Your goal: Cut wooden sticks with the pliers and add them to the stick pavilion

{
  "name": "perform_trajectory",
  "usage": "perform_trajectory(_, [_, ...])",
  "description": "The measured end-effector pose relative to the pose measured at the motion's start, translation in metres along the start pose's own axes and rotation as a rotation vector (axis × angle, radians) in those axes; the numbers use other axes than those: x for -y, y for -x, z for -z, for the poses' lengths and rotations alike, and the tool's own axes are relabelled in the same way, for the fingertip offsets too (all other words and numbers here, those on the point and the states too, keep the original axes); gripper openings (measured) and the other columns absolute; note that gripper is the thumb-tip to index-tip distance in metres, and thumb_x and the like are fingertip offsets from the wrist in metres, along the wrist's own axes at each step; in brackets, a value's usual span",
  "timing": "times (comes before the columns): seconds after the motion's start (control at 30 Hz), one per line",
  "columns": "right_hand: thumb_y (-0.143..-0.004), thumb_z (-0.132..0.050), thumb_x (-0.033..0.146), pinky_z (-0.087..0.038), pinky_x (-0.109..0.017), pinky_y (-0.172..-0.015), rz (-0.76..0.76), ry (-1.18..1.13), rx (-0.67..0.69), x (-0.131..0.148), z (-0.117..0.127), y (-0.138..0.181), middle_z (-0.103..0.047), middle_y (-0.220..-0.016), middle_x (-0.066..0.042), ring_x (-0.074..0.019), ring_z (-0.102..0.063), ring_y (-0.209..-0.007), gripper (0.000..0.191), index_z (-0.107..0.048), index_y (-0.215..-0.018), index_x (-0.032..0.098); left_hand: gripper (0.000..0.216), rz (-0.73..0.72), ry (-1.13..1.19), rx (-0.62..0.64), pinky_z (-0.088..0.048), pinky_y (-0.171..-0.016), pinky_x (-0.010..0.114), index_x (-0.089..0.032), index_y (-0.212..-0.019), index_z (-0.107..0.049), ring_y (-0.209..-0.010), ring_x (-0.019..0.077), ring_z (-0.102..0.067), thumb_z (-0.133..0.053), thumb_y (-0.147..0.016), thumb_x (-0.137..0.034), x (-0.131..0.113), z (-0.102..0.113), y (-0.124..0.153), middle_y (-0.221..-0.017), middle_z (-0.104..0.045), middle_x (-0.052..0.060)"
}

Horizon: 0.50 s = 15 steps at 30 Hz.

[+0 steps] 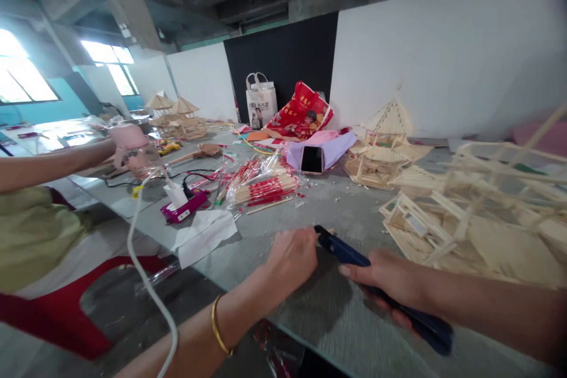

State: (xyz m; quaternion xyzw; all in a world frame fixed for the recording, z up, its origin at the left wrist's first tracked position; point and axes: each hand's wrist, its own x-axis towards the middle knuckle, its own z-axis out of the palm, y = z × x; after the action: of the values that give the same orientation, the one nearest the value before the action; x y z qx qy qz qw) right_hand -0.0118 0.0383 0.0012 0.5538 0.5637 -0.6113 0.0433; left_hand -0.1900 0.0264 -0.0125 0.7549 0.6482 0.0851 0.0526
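My right hand (392,277) is wrapped round the long handles of a dark blue hand cutter (343,251), which slants up and leftward over the grey table. At its head, my left hand (292,257) is closed with the fingertips pressed together. A short end of a thin wooden stick (331,231) shows just past the jaw, in line with those fingers; the rest of it is hidden. Bundles of pale sticks with red bands (266,189) lie beyond my left hand. On the right stands a stick-built model (425,224), close to my right forearm.
A purple power strip (183,208), a white tissue (206,236) and a white cable (135,230) lie left. A phone (312,159) rests on lilac fabric (339,150). Another person's arm (57,162) reaches toward a pink-topped bottle (133,150). A pointed-roof model (385,142) stands behind.
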Motion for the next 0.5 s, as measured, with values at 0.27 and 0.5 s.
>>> perform_trajectory(0.27, [-0.091, -0.039, 0.038, -0.032, -0.016, -0.023, -0.016, -0.069, 0.023, -0.008, 0.005, -0.002, -0.038, -0.043, 0.002, -0.0096, -0.036, -0.029, 0.04, -0.04, -0.058, 0.015, 0.033, -0.07, -0.054, -0.018, -0.043, -0.057, 0.028, -0.019, -0.078, -0.059, -0.071, 0.0227, -0.064, -0.028, -0.085, -0.026, 0.006, -0.004, -0.009, -0.077, -0.069, 0.01])
perform_trajectory(0.5, [-0.092, -0.038, 0.035, -0.025, -0.013, -0.022, -0.008, -0.079, -0.023, -0.017, 0.002, -0.009, -0.035, -0.041, 0.003, -0.0075, -0.03, -0.027, 0.041, -0.039, -0.056, 0.015, 0.024, -0.171, -0.123, -0.058, -0.042, -0.057, 0.028, -0.017, -0.088, -0.056, -0.067, 0.0205, -0.063, -0.033, -0.082, -0.017, -0.003, -0.003, 0.0, -0.075, -0.067, 0.009])
